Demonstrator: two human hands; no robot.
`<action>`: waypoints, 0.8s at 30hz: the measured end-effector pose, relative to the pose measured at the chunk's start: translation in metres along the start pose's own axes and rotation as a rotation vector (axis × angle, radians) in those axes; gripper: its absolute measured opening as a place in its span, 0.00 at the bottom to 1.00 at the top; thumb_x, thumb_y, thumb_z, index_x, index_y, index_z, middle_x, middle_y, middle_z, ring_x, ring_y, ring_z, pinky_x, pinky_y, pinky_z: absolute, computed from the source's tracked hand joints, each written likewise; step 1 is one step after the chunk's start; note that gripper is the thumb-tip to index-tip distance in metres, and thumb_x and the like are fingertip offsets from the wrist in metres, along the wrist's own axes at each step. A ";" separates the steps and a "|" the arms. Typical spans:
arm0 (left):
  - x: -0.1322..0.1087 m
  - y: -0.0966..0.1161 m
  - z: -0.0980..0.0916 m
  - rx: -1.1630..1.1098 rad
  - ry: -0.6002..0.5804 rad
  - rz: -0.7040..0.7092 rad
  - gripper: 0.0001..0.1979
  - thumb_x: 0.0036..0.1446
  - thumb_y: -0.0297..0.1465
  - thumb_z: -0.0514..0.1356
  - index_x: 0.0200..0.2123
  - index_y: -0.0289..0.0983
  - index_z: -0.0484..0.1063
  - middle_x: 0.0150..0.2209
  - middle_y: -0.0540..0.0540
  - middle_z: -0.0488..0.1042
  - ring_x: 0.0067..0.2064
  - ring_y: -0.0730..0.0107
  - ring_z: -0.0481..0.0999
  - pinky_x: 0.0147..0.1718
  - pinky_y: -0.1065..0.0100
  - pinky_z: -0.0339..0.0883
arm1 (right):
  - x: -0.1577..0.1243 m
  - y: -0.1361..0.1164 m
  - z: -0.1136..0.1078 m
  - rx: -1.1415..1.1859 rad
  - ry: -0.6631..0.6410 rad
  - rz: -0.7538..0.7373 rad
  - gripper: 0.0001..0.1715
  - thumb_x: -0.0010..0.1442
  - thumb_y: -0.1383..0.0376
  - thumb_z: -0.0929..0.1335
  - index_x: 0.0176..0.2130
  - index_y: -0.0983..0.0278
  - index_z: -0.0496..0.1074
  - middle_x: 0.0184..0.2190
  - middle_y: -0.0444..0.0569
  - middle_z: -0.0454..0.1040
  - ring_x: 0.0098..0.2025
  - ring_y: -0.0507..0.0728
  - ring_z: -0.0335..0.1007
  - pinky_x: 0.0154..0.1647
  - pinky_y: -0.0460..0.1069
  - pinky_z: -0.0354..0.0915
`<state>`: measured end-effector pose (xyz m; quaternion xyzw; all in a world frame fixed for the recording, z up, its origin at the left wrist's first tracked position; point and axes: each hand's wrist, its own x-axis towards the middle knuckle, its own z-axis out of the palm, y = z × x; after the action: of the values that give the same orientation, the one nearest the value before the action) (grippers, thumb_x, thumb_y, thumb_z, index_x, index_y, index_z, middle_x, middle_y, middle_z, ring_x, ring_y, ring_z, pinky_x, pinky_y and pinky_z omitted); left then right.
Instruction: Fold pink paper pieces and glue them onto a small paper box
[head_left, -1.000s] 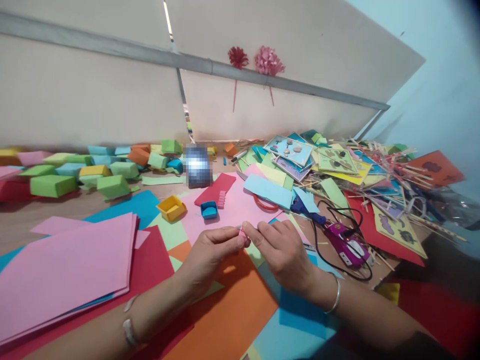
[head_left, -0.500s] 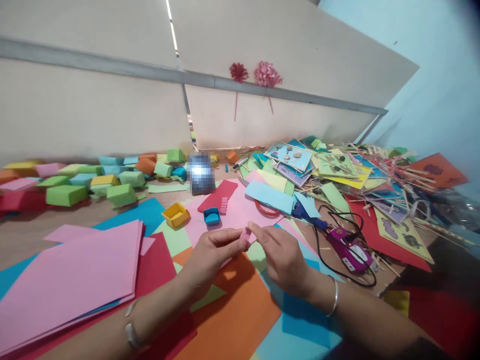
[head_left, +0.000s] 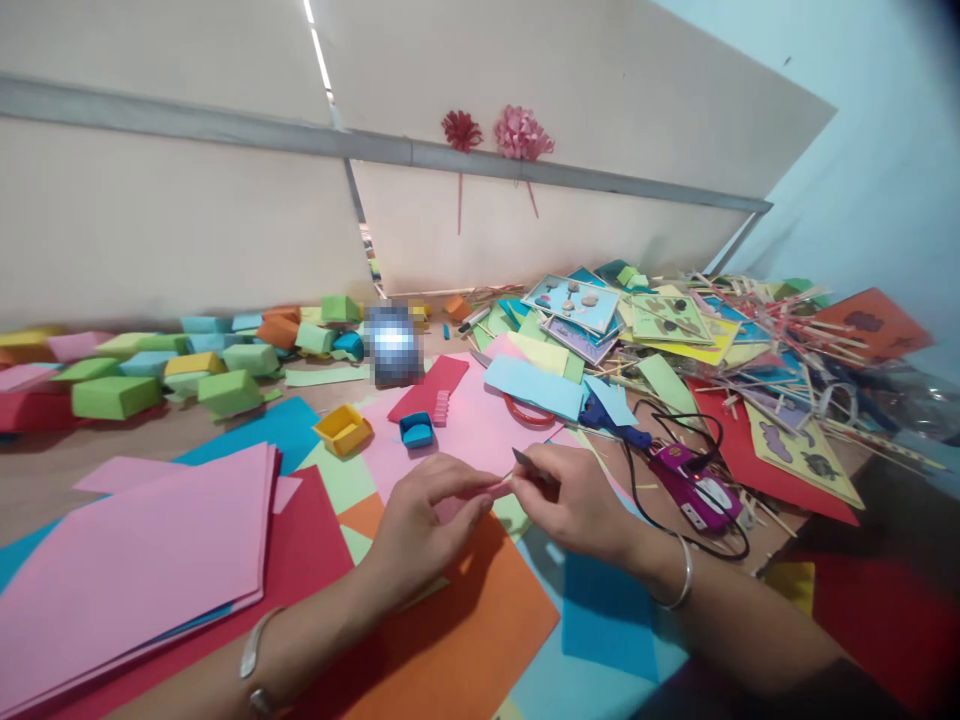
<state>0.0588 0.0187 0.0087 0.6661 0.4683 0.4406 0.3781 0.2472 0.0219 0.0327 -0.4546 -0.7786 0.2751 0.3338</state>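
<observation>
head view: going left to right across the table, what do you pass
pink paper stack → yellow paper box → left hand → small pink paper piece → right hand → purple glue gun → orange card

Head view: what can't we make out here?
- Pink paper piece, head view: mostly covered by fingertips of the left hand and right hand; shape unclear.
- Pixelated patch, head view, mid-table: blurred, contents unknown.
- Dark sliver above the right hand: too small to identify.
- Cards in the far pile: pictures too small to read.
</observation>
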 end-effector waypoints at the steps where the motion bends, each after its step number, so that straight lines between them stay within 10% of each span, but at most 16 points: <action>1: 0.000 0.000 0.000 -0.047 0.033 -0.061 0.08 0.48 0.36 0.67 0.32 0.42 0.83 0.28 0.44 0.79 0.33 0.62 0.75 0.35 0.64 0.68 | 0.001 0.000 0.000 0.056 0.010 0.045 0.10 0.57 0.67 0.65 0.25 0.64 0.65 0.19 0.40 0.61 0.22 0.48 0.54 0.24 0.45 0.51; 8: -0.004 0.003 0.009 -0.723 0.048 -0.535 0.23 0.37 0.37 0.75 0.40 0.39 0.79 0.33 0.48 0.77 0.37 0.69 0.74 0.40 0.69 0.68 | -0.001 -0.007 0.011 0.511 0.224 0.268 0.11 0.57 0.60 0.67 0.27 0.65 0.68 0.21 0.40 0.61 0.23 0.48 0.52 0.23 0.45 0.51; 13: -0.008 0.006 0.009 -0.689 0.018 -0.481 0.17 0.42 0.42 0.73 0.22 0.34 0.76 0.21 0.54 0.67 0.26 0.79 0.63 0.29 0.76 0.63 | -0.004 -0.004 0.025 0.567 0.240 0.272 0.12 0.57 0.59 0.68 0.28 0.64 0.66 0.21 0.39 0.60 0.24 0.48 0.53 0.25 0.45 0.53; 24: 0.000 0.018 -0.005 -0.756 0.223 -0.397 0.16 0.42 0.38 0.72 0.30 0.34 0.75 0.36 0.44 0.80 0.27 0.73 0.77 0.22 0.76 0.69 | -0.006 0.006 0.030 0.776 -0.029 0.269 0.25 0.62 0.48 0.65 0.45 0.65 0.70 0.25 0.42 0.67 0.21 0.48 0.62 0.22 0.45 0.59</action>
<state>0.0593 0.0143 0.0271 0.3264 0.4310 0.5691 0.6196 0.2294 0.0158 0.0079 -0.3887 -0.5554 0.5957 0.4308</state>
